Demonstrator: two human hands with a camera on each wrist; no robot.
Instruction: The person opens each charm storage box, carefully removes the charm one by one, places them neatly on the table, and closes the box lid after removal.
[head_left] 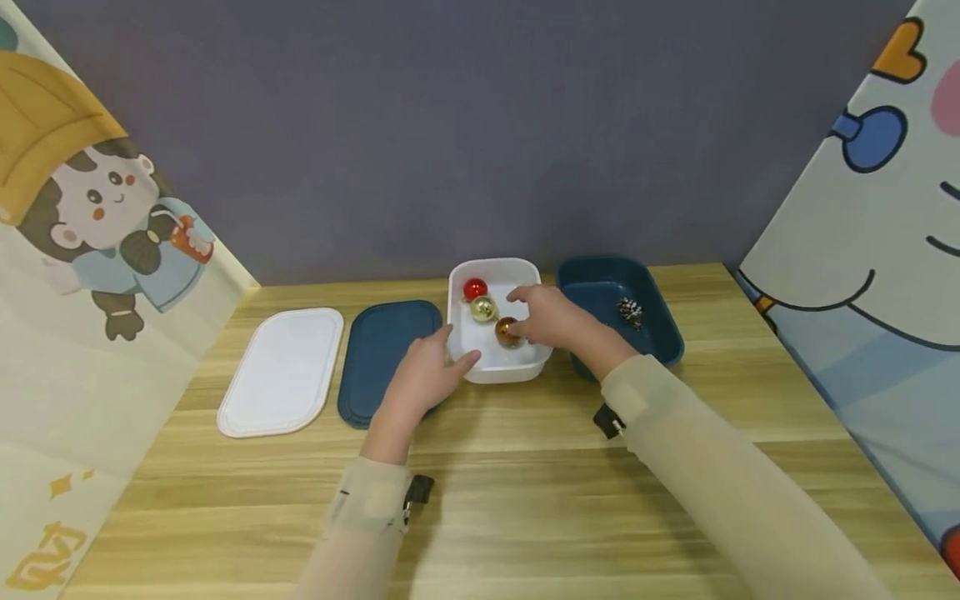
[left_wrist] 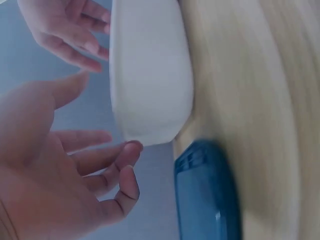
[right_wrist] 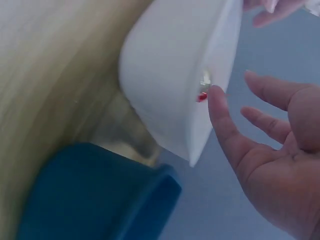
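A white container point(head_left: 506, 372) holds a shiny red ball point(head_left: 475, 289), a pale gold ball point(head_left: 483, 308) and an amber-brown ball point(head_left: 508, 333). Over its right side reaches my right hand point(head_left: 551, 317), its fingers spread above the brown ball and overlapping it in the head view. In the right wrist view that hand point(right_wrist: 280, 140) has nothing between thumb and fingers. My left hand point(head_left: 426, 375) is at the container's left front side, thumb toward the rim. The left wrist view shows the left hand point(left_wrist: 75, 165) with loosely bent fingers, fingertips right by the white wall point(left_wrist: 152, 75).
Right of the white container stands a dark blue container point(head_left: 671, 337) with a pine cone point(head_left: 630, 312) inside. A dark blue lid point(head_left: 390, 350) and a white lid point(head_left: 281, 371) lie flat to the left on the wooden table point(head_left: 525, 500). A grey panel point(head_left: 480, 133) rises behind.
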